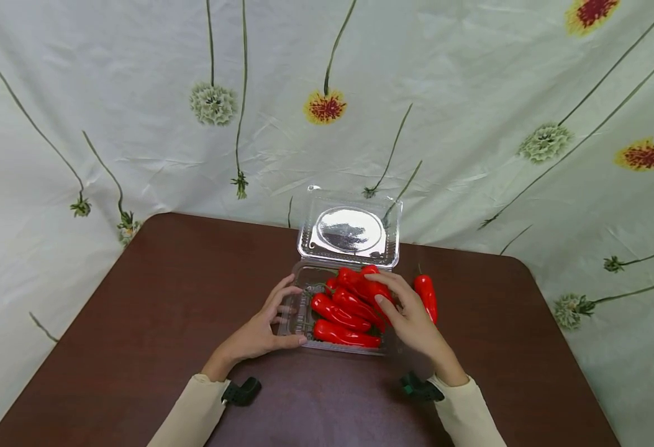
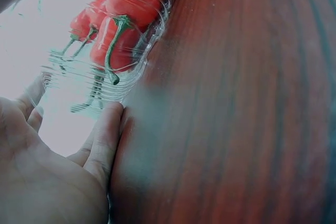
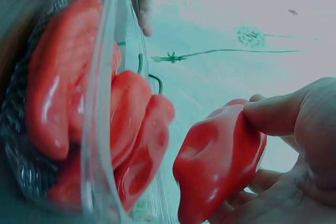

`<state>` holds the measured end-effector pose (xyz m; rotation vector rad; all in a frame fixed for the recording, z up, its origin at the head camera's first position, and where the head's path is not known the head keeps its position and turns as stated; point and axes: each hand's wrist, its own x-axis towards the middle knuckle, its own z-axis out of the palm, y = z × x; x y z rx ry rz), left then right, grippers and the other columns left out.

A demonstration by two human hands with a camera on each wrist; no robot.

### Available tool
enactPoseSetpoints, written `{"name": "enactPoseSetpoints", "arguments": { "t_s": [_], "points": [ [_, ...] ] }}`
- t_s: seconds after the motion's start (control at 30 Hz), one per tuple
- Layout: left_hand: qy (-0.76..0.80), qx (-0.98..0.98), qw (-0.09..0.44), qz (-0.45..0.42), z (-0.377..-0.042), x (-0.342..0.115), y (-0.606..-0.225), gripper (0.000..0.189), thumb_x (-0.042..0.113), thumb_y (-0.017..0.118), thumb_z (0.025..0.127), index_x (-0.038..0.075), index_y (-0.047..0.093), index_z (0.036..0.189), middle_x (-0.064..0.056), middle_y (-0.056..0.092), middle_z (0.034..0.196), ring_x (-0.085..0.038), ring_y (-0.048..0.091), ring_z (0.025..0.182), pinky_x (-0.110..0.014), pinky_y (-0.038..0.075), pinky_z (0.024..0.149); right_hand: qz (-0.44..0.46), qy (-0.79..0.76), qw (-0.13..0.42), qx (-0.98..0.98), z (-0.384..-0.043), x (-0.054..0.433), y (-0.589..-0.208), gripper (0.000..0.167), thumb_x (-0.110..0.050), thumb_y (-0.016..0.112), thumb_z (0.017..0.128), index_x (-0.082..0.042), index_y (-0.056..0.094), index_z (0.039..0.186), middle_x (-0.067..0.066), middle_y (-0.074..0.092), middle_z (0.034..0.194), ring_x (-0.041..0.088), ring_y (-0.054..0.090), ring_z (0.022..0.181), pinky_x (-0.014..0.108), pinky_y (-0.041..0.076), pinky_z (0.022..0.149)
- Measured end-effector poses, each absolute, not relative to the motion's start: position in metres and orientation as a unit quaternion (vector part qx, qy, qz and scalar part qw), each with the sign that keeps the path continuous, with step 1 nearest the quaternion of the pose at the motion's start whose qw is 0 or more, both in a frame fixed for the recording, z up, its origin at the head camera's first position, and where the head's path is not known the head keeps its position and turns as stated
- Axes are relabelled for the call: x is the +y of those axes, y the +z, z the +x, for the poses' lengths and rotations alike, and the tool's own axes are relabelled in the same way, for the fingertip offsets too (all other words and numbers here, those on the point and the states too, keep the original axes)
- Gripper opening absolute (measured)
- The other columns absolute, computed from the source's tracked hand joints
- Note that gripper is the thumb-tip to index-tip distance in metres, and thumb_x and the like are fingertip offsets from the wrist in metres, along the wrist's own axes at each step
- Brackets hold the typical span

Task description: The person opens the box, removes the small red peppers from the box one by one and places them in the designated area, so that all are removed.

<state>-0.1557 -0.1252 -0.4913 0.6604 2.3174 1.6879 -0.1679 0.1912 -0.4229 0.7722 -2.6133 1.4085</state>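
Note:
A clear plastic clamshell box (image 1: 306, 276) stands with its lid (image 1: 390, 233) raised at the back. Several red peppers (image 1: 340, 312) lie side by side in its base; green stems show in the left wrist view. My right hand (image 1: 414, 316) pinches another red pepper (image 3: 218, 156) between thumb and fingers. It is over the right part of the box in the head view, beside the wall in the right wrist view. My left hand (image 1: 256, 335) rests against the box's left side, thumb at the front corner, fingers extended and spread along the side.
One loose red pepper (image 1: 426, 295) lies on the dark brown table (image 1: 204, 267), right of the box and beyond my right hand. A white cloth with printed flowers (image 1: 136, 124) hangs behind the table, close to the raised lid.

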Motion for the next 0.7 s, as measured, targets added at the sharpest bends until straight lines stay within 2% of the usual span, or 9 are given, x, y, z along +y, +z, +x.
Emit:
{"name": "enactPoseSetpoints", "arguments": {
  "t_s": [0.13,0.23,0.53,0.7],
  "points": [
    [0.567,0.786,0.094,0.227,-0.156,-0.126,-0.494,0.091,0.031,0.082,0.082,0.015,0.027,0.153,0.002,0.005,0.166,-0.032,0.047,0.124,-0.050,0.042,0.098,0.247,0.466,0.040,-0.848,-0.170,0.199,-0.424,0.046,0.000,0.061,0.097,-0.019,0.056,0.139,0.007,0.051,0.143,0.027,0.056,0.118,0.027,0.054,0.084],
    [0.569,0.784,0.093,0.229,-0.156,-0.126,-0.494,0.091,0.030,0.082,0.082,0.016,0.027,0.153,0.001,0.007,0.166,-0.032,0.048,0.123,-0.051,0.042,0.098,0.248,0.471,0.045,-0.845,-0.171,0.206,-0.423,0.046,0.000,0.061,0.097,-0.016,0.055,0.140,0.009,0.051,0.143,0.029,0.054,0.122,0.026,0.053,0.091],
    [0.575,0.775,0.085,0.248,-0.156,-0.125,-0.494,0.095,0.025,0.083,0.083,0.015,0.024,0.156,0.001,0.002,0.166,-0.032,0.050,0.122,-0.051,0.042,0.096,0.229,0.449,0.080,-0.860,-0.172,0.225,-0.422,0.042,-0.007,0.061,0.099,-0.016,0.057,0.139,0.008,0.053,0.142,0.026,0.052,0.123,0.040,0.050,0.086],
    [0.574,0.777,0.085,0.243,-0.156,-0.125,-0.493,0.095,0.027,0.083,0.082,0.015,0.024,0.156,0.002,0.003,0.167,-0.032,0.049,0.122,-0.051,0.042,0.096,0.213,0.444,0.089,-0.866,-0.173,0.235,-0.422,0.042,-0.005,0.062,0.098,-0.015,0.058,0.138,0.009,0.053,0.141,0.025,0.053,0.121,0.041,0.049,0.087]
  ]
}}
